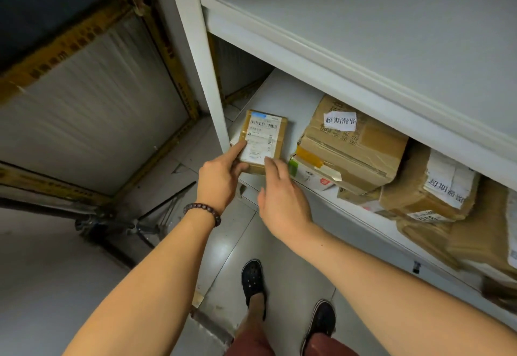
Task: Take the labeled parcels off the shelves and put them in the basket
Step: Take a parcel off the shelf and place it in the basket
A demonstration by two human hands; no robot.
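Observation:
A small brown cardboard parcel (277, 134) with a white barcode label lies at the left end of the white lower shelf (282, 92). My left hand (221, 179), with a bead bracelet on its wrist, grips the parcel's near left corner, index finger laid on the label. My right hand (282, 201) has relaxed fingers, and its fingertips touch the parcel's near edge. No basket is clearly in view.
A larger taped box (352, 148) with a paper note sits just right of the small parcel, and several more labeled parcels (430, 190) crowd the shelf further right. The upper shelf (335, 72) overhangs. The white upright post (207, 75) stands left. A dark wire frame (165, 210) is on the floor.

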